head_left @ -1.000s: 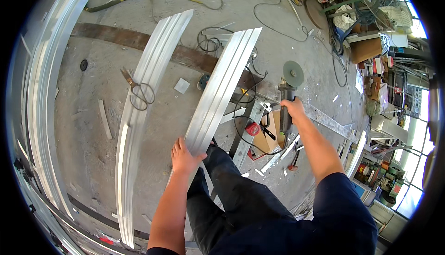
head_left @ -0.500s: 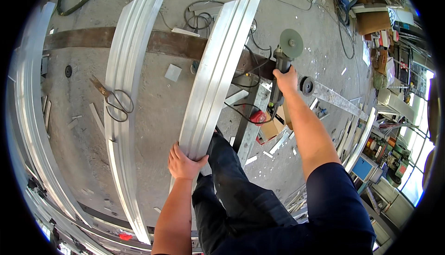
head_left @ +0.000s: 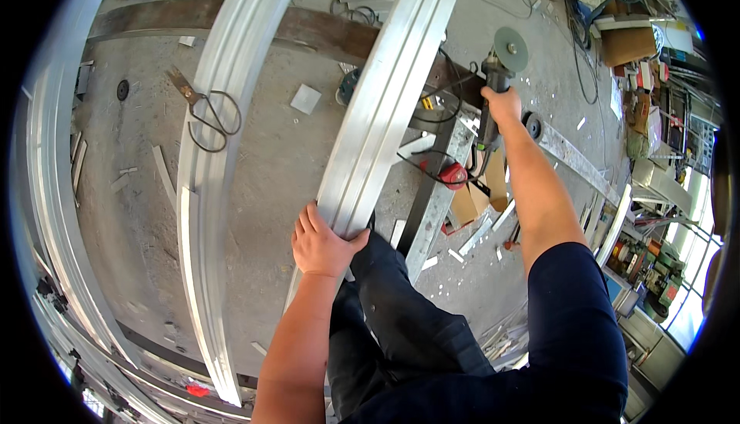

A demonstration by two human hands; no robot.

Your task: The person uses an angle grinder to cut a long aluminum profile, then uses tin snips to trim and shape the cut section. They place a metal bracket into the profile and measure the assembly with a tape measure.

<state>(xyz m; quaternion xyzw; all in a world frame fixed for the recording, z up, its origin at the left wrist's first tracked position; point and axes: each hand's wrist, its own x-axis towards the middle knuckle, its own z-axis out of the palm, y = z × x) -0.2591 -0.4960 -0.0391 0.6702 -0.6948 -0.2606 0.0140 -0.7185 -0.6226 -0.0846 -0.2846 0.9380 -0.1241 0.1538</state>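
Right hand (head_left: 502, 106), wrapped round the grinder (head_left: 498, 77), has moved up-frame, disc (head_left: 511, 49) apart from the rail (head_left: 385, 108) left hand (head_left: 324, 245) clasps.

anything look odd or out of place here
Left of the held bar, scissors lie loose on another metal bar, blades jutting past its edge, which looks misplaced. Pale offcuts also litter the floor, though that may be ordinary here.
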